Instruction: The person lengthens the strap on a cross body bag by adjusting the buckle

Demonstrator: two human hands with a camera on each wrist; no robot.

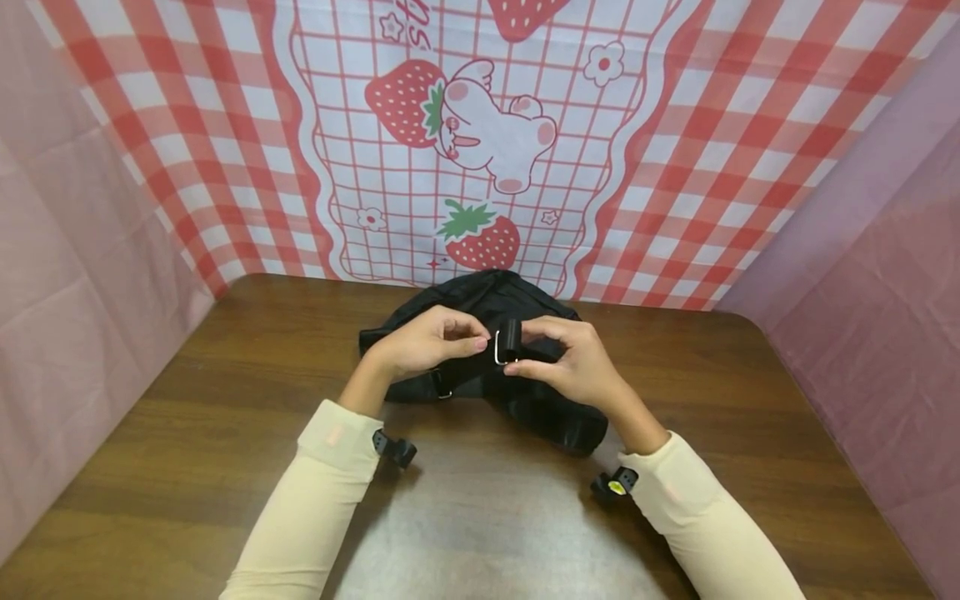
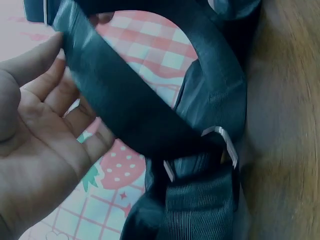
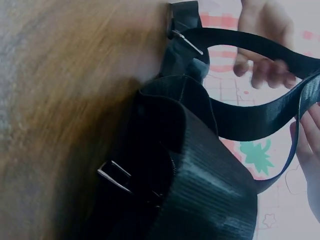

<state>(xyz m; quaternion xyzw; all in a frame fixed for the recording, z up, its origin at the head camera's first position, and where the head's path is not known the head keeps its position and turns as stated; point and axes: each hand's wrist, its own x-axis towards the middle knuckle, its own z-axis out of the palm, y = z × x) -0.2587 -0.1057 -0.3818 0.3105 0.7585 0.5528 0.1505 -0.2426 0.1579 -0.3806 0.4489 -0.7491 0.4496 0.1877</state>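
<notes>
A black bag (image 1: 487, 292) lies on the wooden table, its black webbing strap (image 2: 115, 95) raised in a loop. My right hand (image 1: 573, 358) holds a folded part of the strap between thumb and fingers, beside a silver rectangular slide buckle (image 1: 497, 348). Close to that buckle, my left hand (image 1: 431, 340) pinches the strap with thumb and forefinger; its other fingers curve loosely behind the webbing in the left wrist view. Another metal buckle (image 1: 446, 394) hangs at the bag's left side. The right wrist view shows a metal ring (image 3: 115, 177) by the bag's near end.
The brown wooden table (image 1: 187, 450) extends around the bag. A red-and-white checked cloth with strawberries (image 1: 480, 242) hangs behind it, and pink cloths (image 1: 862, 292) close off both sides. Each wrist wears a small black camera (image 1: 393, 448).
</notes>
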